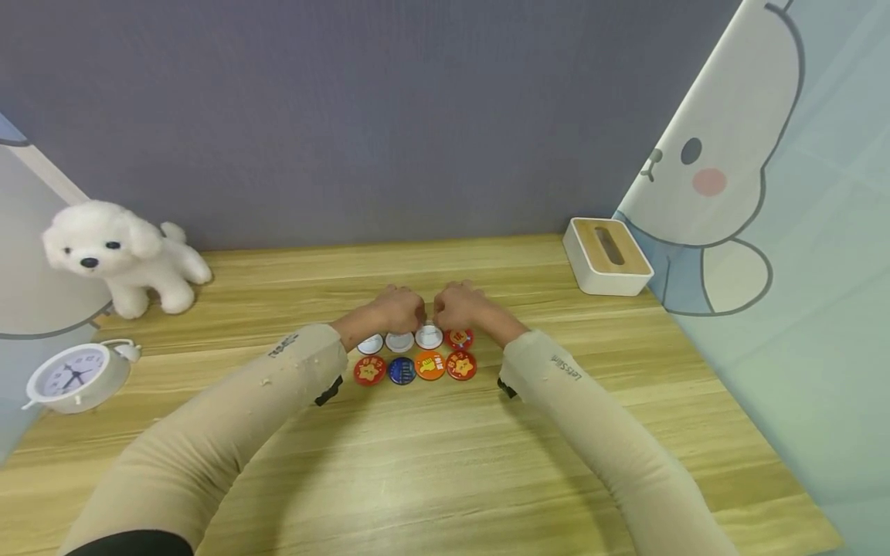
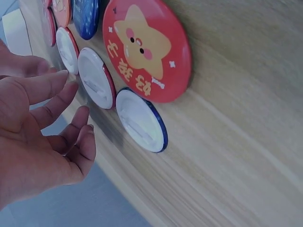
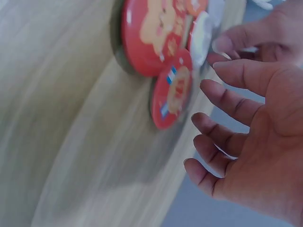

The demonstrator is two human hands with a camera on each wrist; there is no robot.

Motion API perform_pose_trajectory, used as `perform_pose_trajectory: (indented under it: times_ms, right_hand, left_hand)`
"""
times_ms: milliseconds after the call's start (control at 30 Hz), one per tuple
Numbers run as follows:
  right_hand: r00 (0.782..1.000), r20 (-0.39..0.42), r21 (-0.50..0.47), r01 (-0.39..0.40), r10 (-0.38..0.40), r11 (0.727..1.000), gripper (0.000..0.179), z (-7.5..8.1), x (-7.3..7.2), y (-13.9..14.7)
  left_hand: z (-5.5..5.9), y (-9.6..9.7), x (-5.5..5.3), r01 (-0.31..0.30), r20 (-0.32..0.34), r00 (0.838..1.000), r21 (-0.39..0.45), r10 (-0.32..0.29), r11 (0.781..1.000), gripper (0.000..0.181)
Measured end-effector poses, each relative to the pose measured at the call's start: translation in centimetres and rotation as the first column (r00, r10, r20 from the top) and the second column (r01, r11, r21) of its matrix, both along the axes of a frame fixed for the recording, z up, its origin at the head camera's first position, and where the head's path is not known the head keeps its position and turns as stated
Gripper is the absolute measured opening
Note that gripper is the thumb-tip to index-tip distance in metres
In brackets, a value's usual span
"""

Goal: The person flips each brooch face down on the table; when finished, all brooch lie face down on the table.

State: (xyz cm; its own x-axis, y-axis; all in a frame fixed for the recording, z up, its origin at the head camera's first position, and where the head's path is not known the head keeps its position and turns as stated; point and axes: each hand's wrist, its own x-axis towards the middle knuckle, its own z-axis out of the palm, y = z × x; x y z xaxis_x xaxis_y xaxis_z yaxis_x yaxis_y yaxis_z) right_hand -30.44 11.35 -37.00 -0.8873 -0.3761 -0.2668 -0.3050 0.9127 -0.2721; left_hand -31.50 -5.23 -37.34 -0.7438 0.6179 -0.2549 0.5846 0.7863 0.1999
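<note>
Two rows of round pin badges lie on the wooden table. Nearer are a red star badge (image 1: pixel 370 371), a blue badge (image 1: pixel 402 371), an orange badge (image 1: pixel 429 365) and another red star badge (image 1: pixel 462 365), all picture up. Behind them, three badges show white backs with pins, such as the white-backed badge (image 2: pixel 142 120); a red badge (image 3: pixel 173 90) faces up at the right end. Over this far row are my left hand (image 1: pixel 402 309) and right hand (image 1: pixel 459 305), close together. Their fingers bend loosely with nothing held, thumbs and forefingers near the white-backed badges.
A white toy dog (image 1: pixel 128 251) stands at the back left, with a white alarm clock (image 1: pixel 78 377) in front of it. A tissue box with a wooden lid (image 1: pixel 608 259) sits at the back right. A grey panel (image 1: pixel 389 123) rises behind the table.
</note>
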Motion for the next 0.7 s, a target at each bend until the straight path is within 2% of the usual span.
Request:
perform_pose_trajectory:
  times_ms: [133, 267, 433, 567, 700]
  right_hand:
    - [1.000, -0.007, -0.048, 0.004, -0.004, 0.999, 0.012, 0.6, 0.1, 1.4]
    - [1.000, -0.008, -0.046, -0.009, 0.009, 0.999, 0.011, 1.1, 0.5, 2.8]
    - [1.000, -0.007, -0.042, -0.026, 0.026, 0.999, 0.009, 1.0, 1.2, 3.9]
    - [1.000, -0.014, -0.047, -0.019, 0.018, 0.999, 0.010, 0.6, 1.8, 4.7]
    - [1.000, -0.016, -0.057, -0.008, 0.007, 0.998, 0.018, 0.1, 2.4, 5.3]
  left_hand:
    - [0.3, -0.1, -0.1, 0.011, -0.003, 1.000, 0.054, -0.011, 0.998, 0.023]
    - [0.9, -0.2, -0.2, -0.013, 0.013, 1.000, 0.116, 0.012, 0.993, 0.024]
    - [1.4, 0.3, -0.2, -0.063, 0.081, 0.995, 0.130, 0.052, 0.990, 0.024]
    - [1.4, 1.0, 0.0, -0.053, 0.140, 0.990, 0.149, 0.032, 0.987, 0.024]
    - [1.1, 1.8, 0.3, -0.028, 0.133, 0.991, 0.152, 0.008, 0.988, 0.025]
